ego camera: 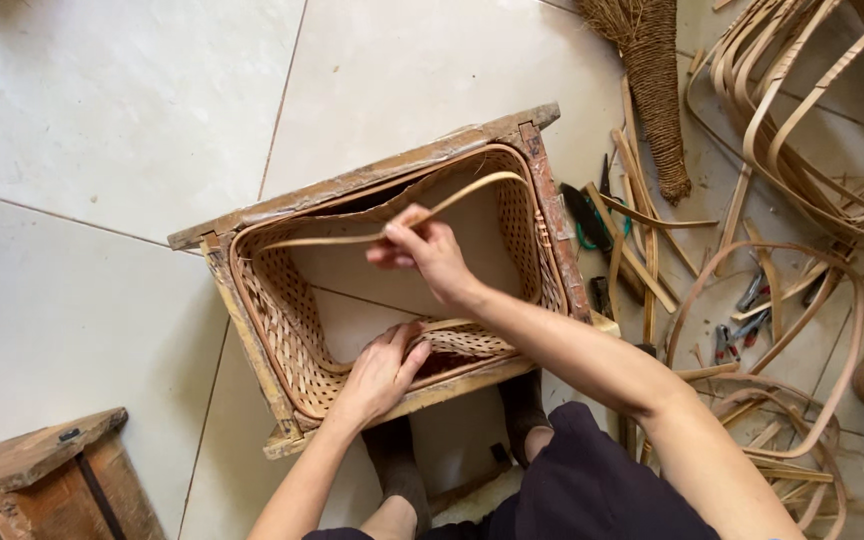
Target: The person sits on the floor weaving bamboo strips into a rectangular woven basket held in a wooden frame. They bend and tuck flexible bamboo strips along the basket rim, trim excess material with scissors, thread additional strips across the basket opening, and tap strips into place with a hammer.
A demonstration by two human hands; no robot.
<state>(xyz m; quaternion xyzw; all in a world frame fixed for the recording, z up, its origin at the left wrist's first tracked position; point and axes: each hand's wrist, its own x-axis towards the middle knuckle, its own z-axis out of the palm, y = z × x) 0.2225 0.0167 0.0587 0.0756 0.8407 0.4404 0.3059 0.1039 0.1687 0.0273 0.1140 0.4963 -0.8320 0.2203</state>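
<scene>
Start with the wooden frame [252, 212], the biggest piece in front of you: it sits on the tiled floor [132, 110] and looks rigid and fairly heavy, so it should stay put while you work inside it. Seated within it is the woven basket [287, 320], open at the top, its lattice walls pressed against the frame's inner sides. That weave looks light and springy, stiff along the rim but likely to give if you push on a wall; take it by the rim, not the mesh.

Your left hand [380, 372] lies on the near rim of the basket, fingers curled over the edge and pressing it down against the frame. Your right hand [424, 250] is pinched shut on a long thin cane strip [452, 203], which arcs from the far right corner across to the left wall. The strip seems light, smooth and bendy along its length, yet it could kink or split if bent sharply, so hold it close to the point you are seating.

To your right lie loose cane strips [802, 120], a twisted fibre bundle [652, 90], and small pliers [742, 325].
</scene>
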